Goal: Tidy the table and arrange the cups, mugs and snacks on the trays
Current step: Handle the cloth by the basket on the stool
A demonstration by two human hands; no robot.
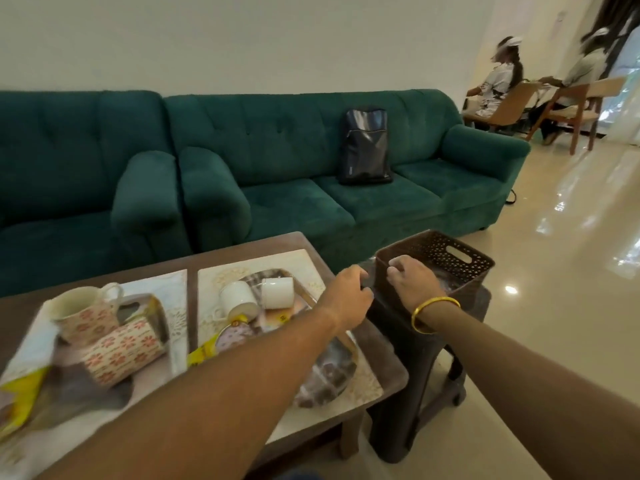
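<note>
Brown plastic basket (pixel 460 258) sits on a stool (pixel 415 358) right of centre. The right hand (pixel 412 282) curls over its near rim; the left hand (pixel 349 296) curls at its corner, grip unclear. Lower left, mugs (pixel 124 351), cups (pixel 277 292) and snack packets (pixel 20 393) lie jumbled on the desk's (pixel 242 251) trays (pixel 214 275); tidying looks barely begun.

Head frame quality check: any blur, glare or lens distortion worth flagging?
Head view: floral mugs in the near foreground are smeared by blur; glare patches on the glossy floor; wide-angle lens bends the sofa back; right hand gripping the basket rim reads clearly.
</note>
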